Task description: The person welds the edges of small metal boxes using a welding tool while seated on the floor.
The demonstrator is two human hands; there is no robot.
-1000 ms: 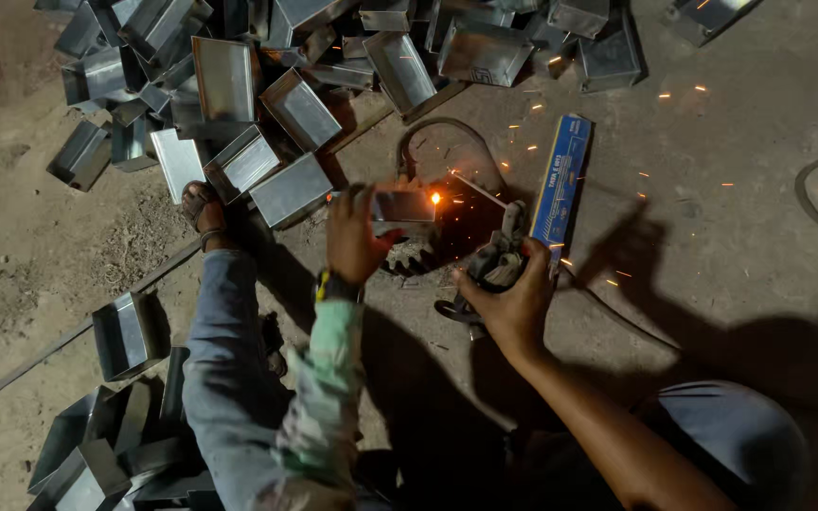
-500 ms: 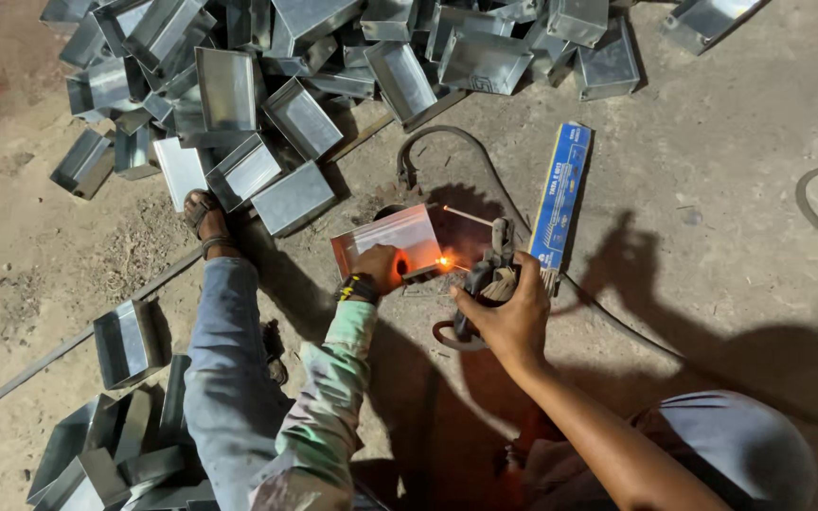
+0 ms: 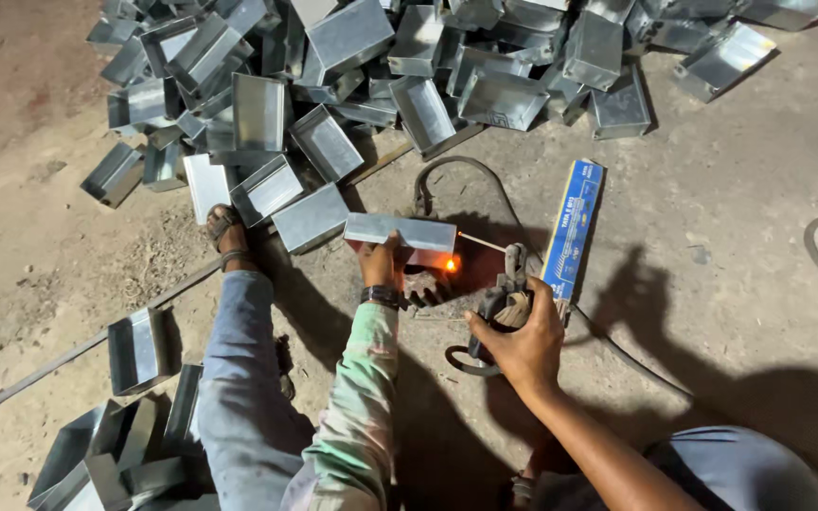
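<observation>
My left hand (image 3: 379, 262) grips a small open metal box (image 3: 400, 234), holding it on edge just above the ground. A spot on its right lower corner glows orange. My right hand (image 3: 520, 336) is closed around a welding electrode holder (image 3: 508, 284). Its thin rod (image 3: 481, 243) points left and up, with its tip a short way from the box's right end. A watch sits on my left wrist.
A big heap of shiny metal boxes (image 3: 409, 66) covers the ground beyond. More boxes (image 3: 134, 397) lie at lower left. A long blue carton (image 3: 572, 230) rests right of the holder. A black cable (image 3: 447, 175) loops behind. My sandalled foot (image 3: 226, 232) is left.
The sparks have died down to a single glow. My left hand has turned and lifted the box so its long side faces up. The rod has drawn back from the joint.
</observation>
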